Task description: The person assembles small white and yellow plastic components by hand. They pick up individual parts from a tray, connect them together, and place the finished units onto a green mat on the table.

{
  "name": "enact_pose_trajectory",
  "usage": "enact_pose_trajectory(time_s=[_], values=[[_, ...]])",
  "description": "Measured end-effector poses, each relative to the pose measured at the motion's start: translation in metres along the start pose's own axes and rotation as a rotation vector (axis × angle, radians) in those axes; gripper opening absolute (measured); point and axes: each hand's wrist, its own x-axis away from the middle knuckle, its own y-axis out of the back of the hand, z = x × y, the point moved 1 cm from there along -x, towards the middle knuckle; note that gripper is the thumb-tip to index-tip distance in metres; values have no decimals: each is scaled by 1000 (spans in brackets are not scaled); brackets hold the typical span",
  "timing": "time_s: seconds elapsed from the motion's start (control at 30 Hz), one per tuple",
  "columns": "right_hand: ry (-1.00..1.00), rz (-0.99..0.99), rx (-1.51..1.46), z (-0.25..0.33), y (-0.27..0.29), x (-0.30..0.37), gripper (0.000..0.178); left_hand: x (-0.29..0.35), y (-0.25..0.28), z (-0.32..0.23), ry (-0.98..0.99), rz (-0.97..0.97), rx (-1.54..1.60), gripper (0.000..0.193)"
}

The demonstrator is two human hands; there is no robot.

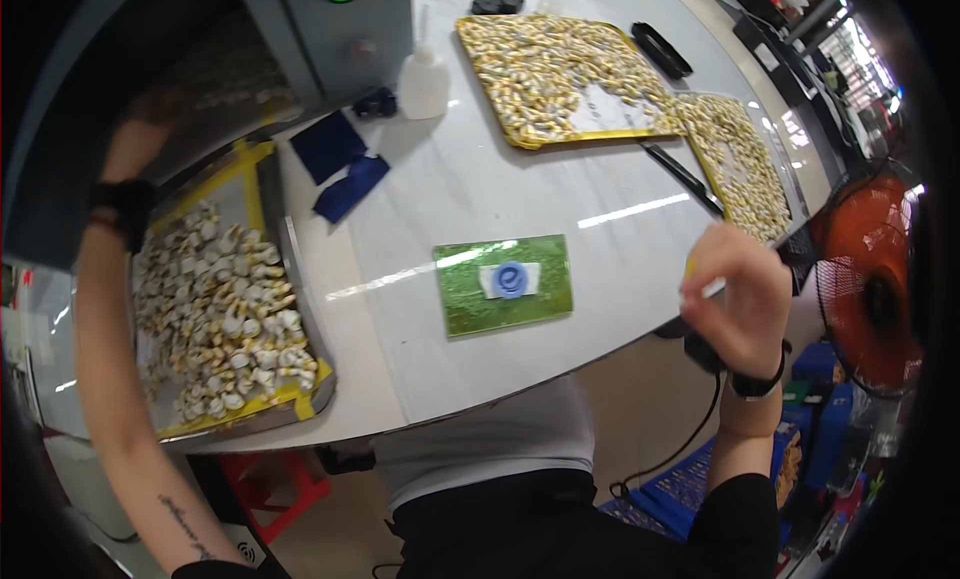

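Observation:
My left hand [158, 107] reaches into the dark opening of a grey machine [340, 49] at the far left, beside small pale pieces there; its fingers are blurred and dim. Below that forearm lies a yellow-taped tray [320, 374] heaped with small white and gold pieces [225, 319]. Off the table's right edge, my right hand [740, 289] is raised with its fingers curled and thumb and forefinger close together. A tiny yellow spot shows at the fingertips, too small to name. On the table between my hands is a green mat [465, 314] bearing a round blue piece [510, 279] on a white patch.
Two yellow-edged trays [520, 79] [735, 159] of small gold and white pieces stand at the back right, near a black pen-like tool [683, 177]. A white squeeze bottle [425, 84] and dark blue cloths [328, 147] sit by the machine. An orange fan [870, 279] stands right.

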Motion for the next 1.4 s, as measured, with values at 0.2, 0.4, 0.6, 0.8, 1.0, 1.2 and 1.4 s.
enact_pose_trajectory(time_s=[0.2,0.4,0.6,0.8,1.0,1.2,1.4], values=[[-191,3,448,-58,44,-54,8,104,70,-169,-88,63,609,20],[-55,250,738,-136,15,-138,12,215,139,-238,-328,448,1213,19],[-217,278,767,-164,39,-120,13,253,60,-258,104,543,1754,32],[-28,223,523,-114,14,-110,18,274,47,-281,470,357,2214,29],[85,301,143,-18,-42,-67,10,278,28,-276,413,458,2494,41],[300,331,343,-4,-59,-47,13,276,33,-279,487,438,2374,27],[483,377,672,-9,-73,-47,9,270,31,-288,359,308,2299,24]])
